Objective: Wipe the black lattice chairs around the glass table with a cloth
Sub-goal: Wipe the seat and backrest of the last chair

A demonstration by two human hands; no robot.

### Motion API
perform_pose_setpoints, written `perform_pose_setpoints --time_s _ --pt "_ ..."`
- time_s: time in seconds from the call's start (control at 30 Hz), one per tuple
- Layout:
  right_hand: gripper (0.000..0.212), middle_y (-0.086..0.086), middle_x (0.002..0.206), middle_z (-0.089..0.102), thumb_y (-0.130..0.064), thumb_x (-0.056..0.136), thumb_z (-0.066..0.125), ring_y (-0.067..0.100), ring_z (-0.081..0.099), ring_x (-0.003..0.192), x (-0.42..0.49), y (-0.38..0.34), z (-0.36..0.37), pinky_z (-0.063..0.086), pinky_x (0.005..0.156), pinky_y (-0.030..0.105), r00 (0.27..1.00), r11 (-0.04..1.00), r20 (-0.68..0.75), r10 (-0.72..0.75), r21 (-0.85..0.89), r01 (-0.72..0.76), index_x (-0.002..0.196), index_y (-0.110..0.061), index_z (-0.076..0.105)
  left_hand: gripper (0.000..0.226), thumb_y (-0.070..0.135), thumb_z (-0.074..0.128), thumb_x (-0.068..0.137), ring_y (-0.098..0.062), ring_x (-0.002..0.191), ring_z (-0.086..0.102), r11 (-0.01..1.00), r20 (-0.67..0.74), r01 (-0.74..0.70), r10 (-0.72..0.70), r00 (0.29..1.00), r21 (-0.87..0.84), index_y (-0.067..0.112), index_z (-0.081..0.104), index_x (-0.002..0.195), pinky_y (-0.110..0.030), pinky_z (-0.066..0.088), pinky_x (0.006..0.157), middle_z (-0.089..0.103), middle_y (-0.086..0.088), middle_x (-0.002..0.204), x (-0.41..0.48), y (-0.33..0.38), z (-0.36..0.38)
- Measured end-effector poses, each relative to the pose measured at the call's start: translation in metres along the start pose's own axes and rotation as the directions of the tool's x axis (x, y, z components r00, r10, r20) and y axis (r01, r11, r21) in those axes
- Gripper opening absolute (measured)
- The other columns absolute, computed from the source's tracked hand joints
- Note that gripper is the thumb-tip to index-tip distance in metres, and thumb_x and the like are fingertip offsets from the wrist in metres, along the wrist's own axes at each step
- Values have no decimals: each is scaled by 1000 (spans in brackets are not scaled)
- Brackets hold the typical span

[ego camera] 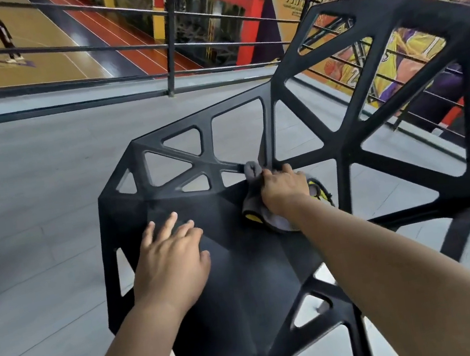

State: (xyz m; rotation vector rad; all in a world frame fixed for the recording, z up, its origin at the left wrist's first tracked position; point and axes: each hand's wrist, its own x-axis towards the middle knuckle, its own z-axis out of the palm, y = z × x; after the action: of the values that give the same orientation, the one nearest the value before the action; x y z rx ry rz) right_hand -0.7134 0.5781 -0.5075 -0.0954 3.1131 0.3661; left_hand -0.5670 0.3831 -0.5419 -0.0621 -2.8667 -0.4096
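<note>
One head-worn wide-angle view, tilted; looks forward-down, close above chair (242,269) seat, railing (171,34) farther ahead.

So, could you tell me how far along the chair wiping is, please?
Done: no wiped area is distinguishable. In hand: the right hand grips the cloth beside the low lattice, the left hand flat on the chair seat. Left: seemingly the tall lattice; other chairs are out of view.

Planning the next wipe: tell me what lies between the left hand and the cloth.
Only bare black seat of the chair lies between the left hand and the cloth gripped by the right hand, in the head view.
</note>
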Motion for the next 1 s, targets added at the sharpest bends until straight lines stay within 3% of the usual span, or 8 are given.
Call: perform_pose_setpoints --time_s 0.1,0.3,0.4,0.53,0.67,0.73,0.87,1.0 --pt "33 4 127 55 -19 94 32 27 37 121 -8 6 6 31 87 39 999 998 -24 -29 -53 27 124 -19 46 33 24 82 55 -26 110 63 1000 -36 -6 7 999 8 18 74 87 -51 45 95 73 1 101 2 -1 2" --pt "33 8 129 37 -22 95 39 32 36 116 8 4 8 35 91 41 992 997 -117 -42 -65 35 127 -22 48 33 23 82 52 -24 103 66 1000 -62 4 -5 998 -10 19 74 84 -49 46 94 73 1 99 4 1 5" --pt "34 8 129 39 -21 96 39 32 35 117 20 5 2 35 92 41 993 996 -109 -54 -80 46 129 -22 49 32 22 80 54 -23 104 66 1000 -66 17 -18 998 -18 18 75 85 -48 44 96 73 1 100 4 1 7" --pt "38 6 132 42 -17 96 38 31 34 120 16 10 -2 36 93 42 997 996 -43 -70 -53 68 133 -22 45 32 23 70 69 -19 119 57 998 -34 52 -53 998 -37 20 73 100 -43 32 108 69 3 115 1 1 5" --pt "55 2 134 41 -22 88 59 28 33 124 -13 31 -5 40 93 43 988 988 98 -123 -81 131 139 -25 38 39 28 55 84 -12 136 36 993 -31 82 -85 996 -90 25 63 122 -34 10 115 53 9 137 0 3 0" --pt "57 3 130 44 -27 86 64 28 37 122 -33 41 -7 44 91 43 975 982 180 -127 -117 150 137 -27 40 40 29 54 86 -11 137 34 991 -37 88 -92 995 -105 25 61 124 -33 8 115 51 10 139 -1 3 -2" --pt "33 2 118 58 -19 90 45 27 53 113 -67 42 -15 39 98 43 962 937 263 -67 -316 151 120 -23 58 40 30 53 87 -11 137 33 991 -13 91 -92 996 -96 26 60 126 -31 8 114 50 10 140 -3 3 -3" --pt "31 5 114 62 -16 87 43 29 57 109 -107 32 -22 38 94 42 953 982 302 -7 -178 64 111 -24 60 32 20 55 85 -15 130 45 979 -50 120 -129 990 -166 19 69 113 -32 16 113 62 2 127 0 1 -1"
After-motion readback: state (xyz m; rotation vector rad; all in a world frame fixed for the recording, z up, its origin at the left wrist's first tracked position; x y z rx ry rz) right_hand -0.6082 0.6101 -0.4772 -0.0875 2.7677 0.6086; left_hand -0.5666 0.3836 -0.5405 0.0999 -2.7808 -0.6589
